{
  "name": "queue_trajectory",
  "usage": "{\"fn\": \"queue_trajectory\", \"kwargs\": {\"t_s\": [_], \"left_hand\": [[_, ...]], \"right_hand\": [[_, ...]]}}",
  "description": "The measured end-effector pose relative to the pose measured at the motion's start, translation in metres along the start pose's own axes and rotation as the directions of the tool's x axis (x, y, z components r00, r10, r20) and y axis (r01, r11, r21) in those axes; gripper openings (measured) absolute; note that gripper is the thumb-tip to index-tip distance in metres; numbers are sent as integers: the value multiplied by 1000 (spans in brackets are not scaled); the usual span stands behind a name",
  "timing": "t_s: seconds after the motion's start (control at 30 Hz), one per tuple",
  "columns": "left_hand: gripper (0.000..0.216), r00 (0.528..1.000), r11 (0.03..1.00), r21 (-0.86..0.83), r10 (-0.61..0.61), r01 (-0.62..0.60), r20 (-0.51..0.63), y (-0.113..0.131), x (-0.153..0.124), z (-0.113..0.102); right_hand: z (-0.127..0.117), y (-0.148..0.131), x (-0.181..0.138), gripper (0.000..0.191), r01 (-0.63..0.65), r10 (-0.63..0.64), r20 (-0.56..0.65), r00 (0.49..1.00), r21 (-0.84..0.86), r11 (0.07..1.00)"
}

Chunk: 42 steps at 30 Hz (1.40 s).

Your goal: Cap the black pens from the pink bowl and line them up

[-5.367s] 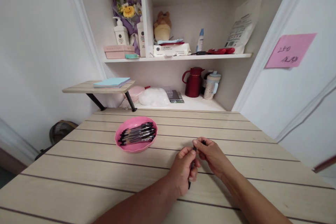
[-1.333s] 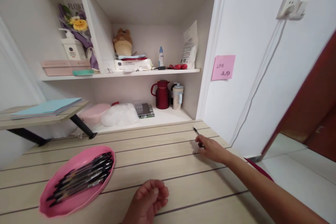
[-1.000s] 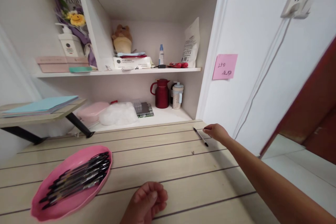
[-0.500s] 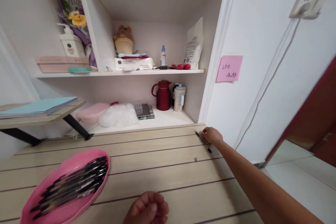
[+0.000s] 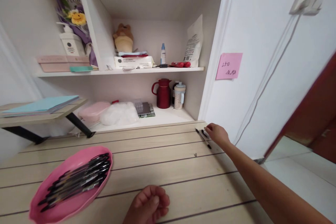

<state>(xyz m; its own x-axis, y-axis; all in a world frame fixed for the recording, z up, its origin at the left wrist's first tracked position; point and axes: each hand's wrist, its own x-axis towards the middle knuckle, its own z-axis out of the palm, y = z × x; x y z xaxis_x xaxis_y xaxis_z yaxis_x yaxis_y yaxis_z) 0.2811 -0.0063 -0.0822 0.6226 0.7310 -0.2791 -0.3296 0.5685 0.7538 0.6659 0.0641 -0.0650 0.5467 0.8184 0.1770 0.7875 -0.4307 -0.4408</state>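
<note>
1. Black pen parts (image 5: 203, 138) lie on the table (image 5: 162, 168) near its far right corner; the right hand (image 5: 217, 133) rests at them, fingertips on a short piece, fingers narrowly pinched.
2. The step looks like setting down or arranging parts; the next move calls for a light, careful touch.
3. The left hand (image 5: 149, 206) is curled into a loose fist on the near table; whether it holds anything I cannot tell.
4. The table edge is just beside the parts; open wood lies between them and the pink tray (image 5: 39, 210) of pens (image 5: 76, 182).
</note>
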Motion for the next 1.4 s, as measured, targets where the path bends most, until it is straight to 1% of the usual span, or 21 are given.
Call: {"fn": "queue_trajectory", "kwargs": {"t_s": [0.07, 0.17, 0.2, 0.27, 0.33, 0.43, 0.53, 0.63, 0.7, 0.8, 1.0, 1.13, 1.4], "left_hand": [[22, 1000, 1000, -3, 4, -4, -7, 0, -1, 0], [22, 1000, 1000, -2, 7, -7, -17, -1, -1, 0], [23, 1000, 1000, 3, 11, -11, -16, -1, -1, 1], [23, 1000, 1000, 16, 23, -23, -13, -1, -1, 1], [23, 999, 999, 26, 32, -32, -10, 0, -1, 2], [24, 999, 999, 30, 37, -37, -7, -1, -2, 2], [24, 999, 999, 35, 39, -39, -9, -1, -1, 1], [25, 999, 999, 37, 41, -40, -14, -2, -1, 1], [25, 999, 999, 36, 39, -39, -12, -1, 0, 1], [24, 999, 999, 31, 32, -32, -10, -1, 0, 1], [24, 999, 999, 27, 33, -33, -5, -2, 1, 0], [23, 999, 999, 31, 29, -28, -18, -3, 1, -1], [23, 999, 999, 24, 34, -34, -14, -3, 0, -1]], "right_hand": [[0, -10, -16, 29, 74, -77, 73, 994, 43, 996], [6, -25, -47, 26, 169, -191, 204, 960, 122, 978], [9, -28, -56, 25, 195, -226, 222, 948, 156, 968], [15, -34, -72, 18, 235, -281, 220, 934, 215, 948], [17, -35, -79, 8, 247, -297, 193, 935, 246, 937], [15, -26, -76, 9, 188, -229, 143, 963, 255, 949], [5, -5, -62, 16, 69, -98, 98, 990, 260, 963], [-5, 18, -48, 21, -23, 9, 62, 998, 231, 973], [-8, 29, -41, 24, -49, 43, 40, 998, 190, 981], [-5, 36, -34, 23, -51, 50, 14, 999, 121, 991], [8, 34, -22, 22, -61, 62, -23, 998, 38, 997], [11, 32, -20, 16, -50, 50, -45, 998, 4, 999], [18, 29, -21, 15, -45, 43, -91, 995, -24, 999]]}}
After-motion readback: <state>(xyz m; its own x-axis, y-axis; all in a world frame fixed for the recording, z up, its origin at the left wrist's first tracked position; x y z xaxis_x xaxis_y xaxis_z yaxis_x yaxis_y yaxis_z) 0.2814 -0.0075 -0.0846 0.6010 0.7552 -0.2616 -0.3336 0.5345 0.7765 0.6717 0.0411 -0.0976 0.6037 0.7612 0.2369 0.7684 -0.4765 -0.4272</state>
